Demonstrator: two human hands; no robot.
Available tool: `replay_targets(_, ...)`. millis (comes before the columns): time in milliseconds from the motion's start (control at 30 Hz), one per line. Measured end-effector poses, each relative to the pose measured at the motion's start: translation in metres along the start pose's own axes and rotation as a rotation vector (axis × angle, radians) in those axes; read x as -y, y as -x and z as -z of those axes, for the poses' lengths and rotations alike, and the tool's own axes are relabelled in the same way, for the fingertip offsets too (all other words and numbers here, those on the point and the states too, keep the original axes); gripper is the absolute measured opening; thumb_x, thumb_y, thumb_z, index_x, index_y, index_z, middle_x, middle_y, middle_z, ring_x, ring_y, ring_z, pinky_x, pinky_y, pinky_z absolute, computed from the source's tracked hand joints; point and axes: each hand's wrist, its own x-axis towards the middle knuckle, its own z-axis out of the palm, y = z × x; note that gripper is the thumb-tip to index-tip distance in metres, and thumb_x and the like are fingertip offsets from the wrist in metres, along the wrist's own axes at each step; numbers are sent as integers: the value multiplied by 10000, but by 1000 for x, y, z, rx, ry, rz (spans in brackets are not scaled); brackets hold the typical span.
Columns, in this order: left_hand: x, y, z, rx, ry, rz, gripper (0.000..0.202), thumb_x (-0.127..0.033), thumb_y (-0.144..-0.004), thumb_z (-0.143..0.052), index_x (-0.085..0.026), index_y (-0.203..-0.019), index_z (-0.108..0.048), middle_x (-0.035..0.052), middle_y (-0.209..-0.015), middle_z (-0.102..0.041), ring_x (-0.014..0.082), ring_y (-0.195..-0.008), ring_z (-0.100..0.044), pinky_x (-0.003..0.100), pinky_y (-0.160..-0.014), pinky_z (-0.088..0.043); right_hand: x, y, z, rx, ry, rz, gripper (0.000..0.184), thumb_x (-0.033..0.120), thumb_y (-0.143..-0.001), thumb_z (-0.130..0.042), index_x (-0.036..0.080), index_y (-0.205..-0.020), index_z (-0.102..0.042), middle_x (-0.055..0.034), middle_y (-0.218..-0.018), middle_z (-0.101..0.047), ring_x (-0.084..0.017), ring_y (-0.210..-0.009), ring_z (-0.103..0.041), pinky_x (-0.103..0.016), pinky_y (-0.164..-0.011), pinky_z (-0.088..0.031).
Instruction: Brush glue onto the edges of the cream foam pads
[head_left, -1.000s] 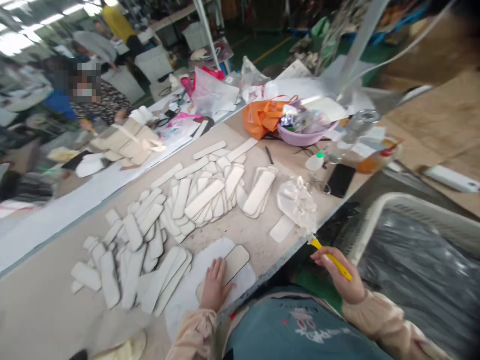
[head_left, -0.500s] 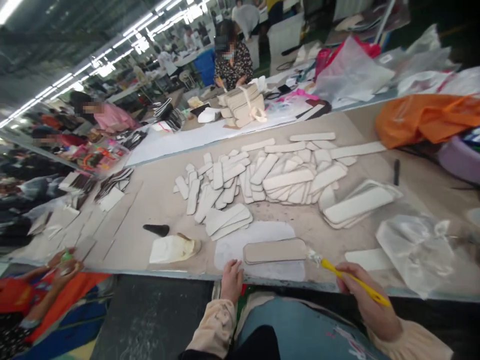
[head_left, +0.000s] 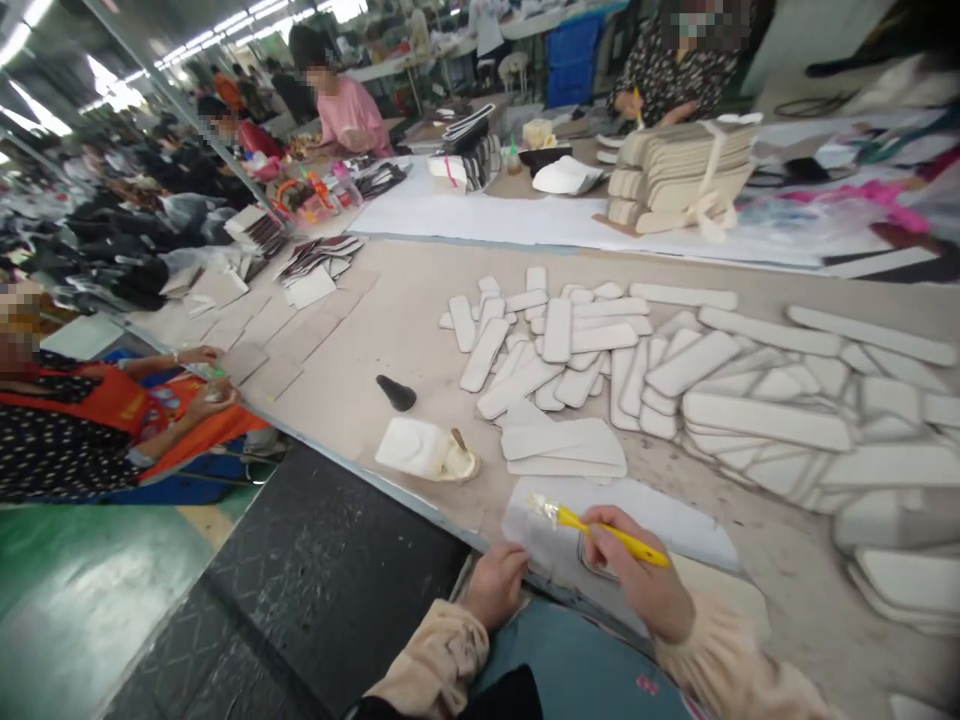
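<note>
A yellow-handled brush (head_left: 574, 519) is gripped in my right hand (head_left: 645, 580), its bristles coated in whitish paste and pointing left above a white sheet (head_left: 690, 515). Beneath that hand lies a long, rounded pale strip (head_left: 727, 590), partly covered by the hand and sleeve. My left hand (head_left: 496, 585) rests at the table's front edge, fingers curled together, with nothing visible in them. Left of the sheet, a white cut-open plastic bottle (head_left: 412, 447) lies on its side with creamy paste around its opening. Just behind it is a dark tapered object (head_left: 395, 392).
Many pale rounded strips (head_left: 765, 420) are heaped across the table's middle and right. A tied stack (head_left: 675, 175) stands on the far table before a co-worker. Folded dark-edged pieces (head_left: 319, 265) lie at the left, near another person's hands (head_left: 206, 385).
My view has swung left. The right hand has carried the brush from the strip's right end to over the white sheet, near my left hand, whose fingers have curled in.
</note>
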Motion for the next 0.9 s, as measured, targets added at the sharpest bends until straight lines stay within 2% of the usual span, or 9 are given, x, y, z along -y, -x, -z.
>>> replay_targets(100,11,5,4,-50,11,-51,312,-137,-840,-415,-210,-1057,-627,93,-979,-641,188,-910,-587,320,-825,-487,10,-45,-40,92,59,45,216,385,-881,-443,207,-937,-552,21,-630,-571,-122,-579,-533,-229,-581,-443)
replay_targets(233,19,15,13,-50,34,-68,307,-116,-838,-407,-192,-1054,-611,73,-921,-648,158,-853,-595,276,-786,-498,9,-93,-84,147,142,63,236,394,-879,-436,201,-917,-566,20,-608,-582,-124,-563,-536,-224,-567,-437)
replay_targets(433,26,28,27,-54,41,-14,283,-115,-839,-424,-187,-1030,-620,71,-906,-662,171,-870,-603,284,-788,-499,-12,-133,-122,208,336,118,250,410,-881,-427,214,-891,-582,31,-581,-593,-122,-542,-551,-223,-564,-422)
replay_targets(633,32,34,30,-12,9,14,233,-137,-842,-440,-173,-961,-637,64,-824,-652,169,-766,-606,278,-692,-508,-31,-146,-136,284,522,255,224,364,-856,-475,217,-930,-627,-6,-756,-673,-145,-654,-610,-242,-617,-455)
replay_targets(767,35,36,30,-20,12,25,237,-135,-832,-452,-181,-979,-633,60,-846,-651,167,-793,-606,277,-718,-505,-25,-142,-126,315,529,385,201,312,-853,-492,214,-946,-641,-28,-869,-689,-160,-773,-634,-259,-706,-473)
replay_targets(900,33,31,33,-6,34,3,242,-135,-838,-448,-198,-982,-633,45,-860,-656,152,-809,-607,257,-743,-497,-20,-133,-112,402,663,525,177,245,-832,-509,216,-925,-656,-46,-870,-677,-168,-800,-619,-281,-740,-464)
